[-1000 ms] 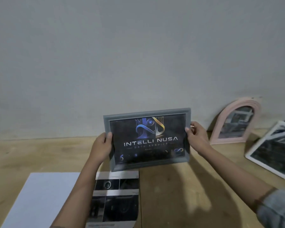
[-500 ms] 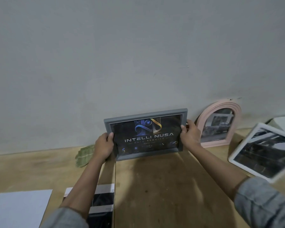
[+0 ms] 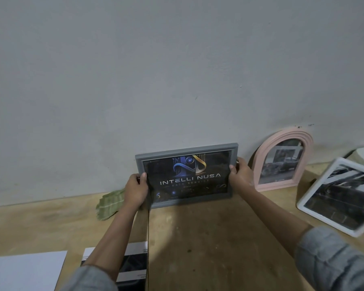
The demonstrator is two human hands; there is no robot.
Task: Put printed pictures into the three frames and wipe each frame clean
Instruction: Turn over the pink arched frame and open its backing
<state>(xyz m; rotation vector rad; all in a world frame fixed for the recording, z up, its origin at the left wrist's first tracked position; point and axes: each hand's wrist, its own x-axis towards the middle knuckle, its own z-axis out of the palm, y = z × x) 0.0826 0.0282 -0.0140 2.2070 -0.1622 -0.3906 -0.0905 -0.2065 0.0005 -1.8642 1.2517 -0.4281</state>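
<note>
Grey-sleeved arms reach forward, and the fingers (image 3: 143,177) of the left hand (image 3: 136,191) curl round the left edge of the grey frame (image 3: 187,175), thumb on the front and the rest hidden behind. The right hand (image 3: 240,174) grips the right edge the same way, its thumb lying on the front moulding. Between them the grey frame stands upright on its long side, its bottom edge resting on the wooden surface (image 3: 208,238) and its top close to the pale wall (image 3: 177,70); whether it touches the wall cannot be told. It holds a dark printed picture (image 3: 188,177) with a blue and gold emblem and the words INTELLI NUSA.

Just left of the left hand a crumpled green cloth (image 3: 111,203) lies on the surface by the wall. To the right of the right hand a pink arched frame (image 3: 282,158) leans against the wall with a greyish photograph in it. Further right a white frame (image 3: 340,196) sits tilted with a dark picture inside. Near the bottom edge, under the left forearm, lie a dark print (image 3: 132,267) with pale bands and, beside it, a white sheet (image 3: 27,271).
</note>
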